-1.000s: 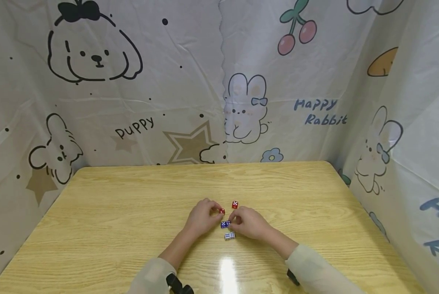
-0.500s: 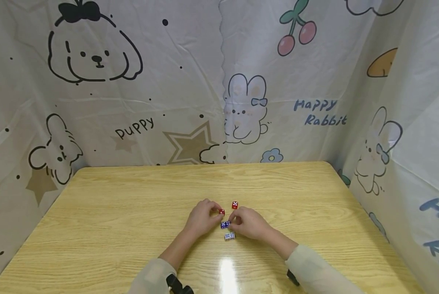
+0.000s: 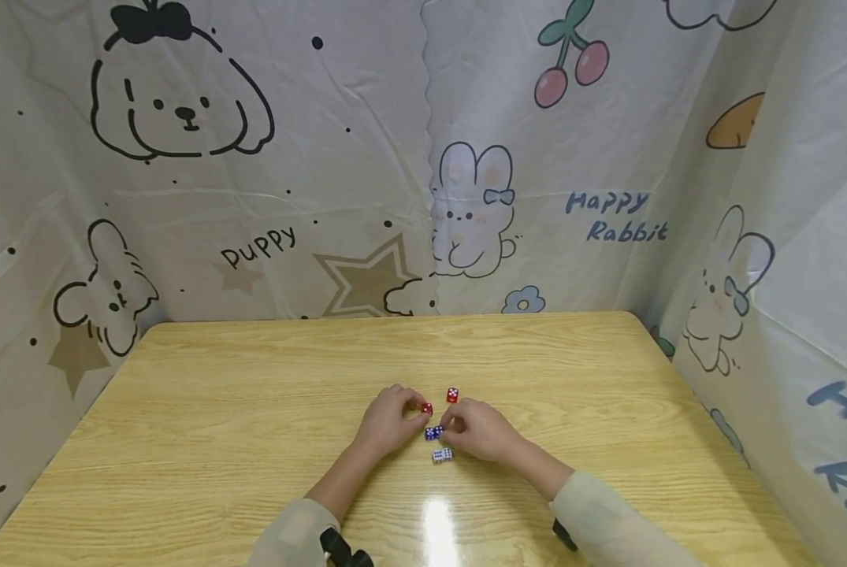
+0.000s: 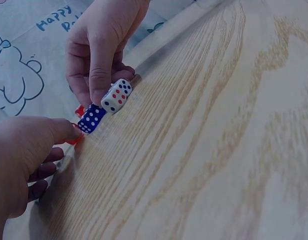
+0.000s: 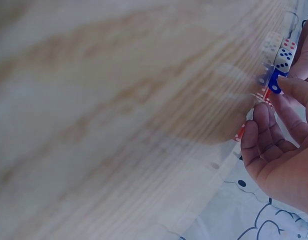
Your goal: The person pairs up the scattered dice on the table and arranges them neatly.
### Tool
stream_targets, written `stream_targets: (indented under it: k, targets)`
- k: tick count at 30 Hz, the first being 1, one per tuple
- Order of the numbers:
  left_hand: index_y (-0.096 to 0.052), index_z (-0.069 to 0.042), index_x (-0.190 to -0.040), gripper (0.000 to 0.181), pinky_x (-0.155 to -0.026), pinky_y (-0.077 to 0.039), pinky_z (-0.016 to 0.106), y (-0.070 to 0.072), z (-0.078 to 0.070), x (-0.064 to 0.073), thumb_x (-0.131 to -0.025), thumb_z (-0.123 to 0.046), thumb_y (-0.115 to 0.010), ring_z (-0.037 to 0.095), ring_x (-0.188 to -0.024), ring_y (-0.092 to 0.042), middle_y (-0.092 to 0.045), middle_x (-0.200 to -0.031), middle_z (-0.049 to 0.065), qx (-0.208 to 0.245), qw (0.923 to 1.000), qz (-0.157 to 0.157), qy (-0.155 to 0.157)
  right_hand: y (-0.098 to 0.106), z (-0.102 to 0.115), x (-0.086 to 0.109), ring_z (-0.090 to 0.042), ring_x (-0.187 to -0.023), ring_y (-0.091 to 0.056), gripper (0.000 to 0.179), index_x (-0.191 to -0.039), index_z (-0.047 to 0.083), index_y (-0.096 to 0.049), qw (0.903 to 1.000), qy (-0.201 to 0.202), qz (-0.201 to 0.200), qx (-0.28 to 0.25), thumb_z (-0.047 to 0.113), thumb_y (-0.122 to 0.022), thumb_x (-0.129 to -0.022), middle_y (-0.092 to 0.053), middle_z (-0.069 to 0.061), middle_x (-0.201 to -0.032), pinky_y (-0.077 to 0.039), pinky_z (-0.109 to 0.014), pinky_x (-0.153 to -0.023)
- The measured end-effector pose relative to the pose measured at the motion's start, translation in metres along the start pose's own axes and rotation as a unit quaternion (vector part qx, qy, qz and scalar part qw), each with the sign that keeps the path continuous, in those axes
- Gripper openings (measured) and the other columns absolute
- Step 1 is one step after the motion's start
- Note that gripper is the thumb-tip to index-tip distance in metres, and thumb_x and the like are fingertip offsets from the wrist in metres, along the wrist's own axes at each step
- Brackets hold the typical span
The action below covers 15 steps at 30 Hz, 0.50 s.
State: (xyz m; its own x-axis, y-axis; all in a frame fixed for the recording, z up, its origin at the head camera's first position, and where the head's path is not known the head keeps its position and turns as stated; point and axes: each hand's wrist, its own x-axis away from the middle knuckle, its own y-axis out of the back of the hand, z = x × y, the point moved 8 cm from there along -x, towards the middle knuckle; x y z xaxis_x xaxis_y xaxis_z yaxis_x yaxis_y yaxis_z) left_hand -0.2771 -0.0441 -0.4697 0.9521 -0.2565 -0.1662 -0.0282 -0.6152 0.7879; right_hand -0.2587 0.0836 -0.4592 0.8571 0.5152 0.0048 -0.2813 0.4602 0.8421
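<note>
My left hand (image 3: 389, 421) pinches a red die (image 3: 426, 409) between thumb and fingers, over the middle of the table. Close beside it, my right hand (image 3: 483, 431) pinches the right one of two blue dice (image 3: 433, 433) that sit side by side. Nearer to me, two white dice (image 3: 442, 455) with coloured pips lie next to each other. A second red die (image 3: 452, 395) stands apart, just beyond my right fingertips. In the left wrist view, my thumb partly covers the held red die (image 4: 74, 140). The right wrist view has a blue die (image 5: 275, 82) at my thumb tip.
The wooden table (image 3: 253, 378) stretches out on all sides of the dice. A printed cloth (image 3: 366, 173) hangs behind the far edge and along the sides. Glare shows on the near part of the tabletop.
</note>
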Motion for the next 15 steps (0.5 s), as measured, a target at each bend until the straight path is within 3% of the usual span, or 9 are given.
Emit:
stream_targets:
  k: [15]
  targets:
    - [-0.068, -0.015, -0.093, 0.018, -0.076, -0.042, 0.030, -0.0016, 0.0031, 0.0011, -0.080, -0.027, -0.071, 0.012, -0.082, -0.052, -0.060, -0.088, -0.002, 0.021, 0.9997, -0.010, 0.001, -0.0002, -0.0015, -0.0008, -0.007, -0.063, -0.045, 0.017, -0.092, 0.010, -0.070, 0.9999, -0.010, 0.003, 0.002, 0.024, -0.070, -0.082, -0.055, 0.004, -0.075, -0.037, -0.021, -0.055]
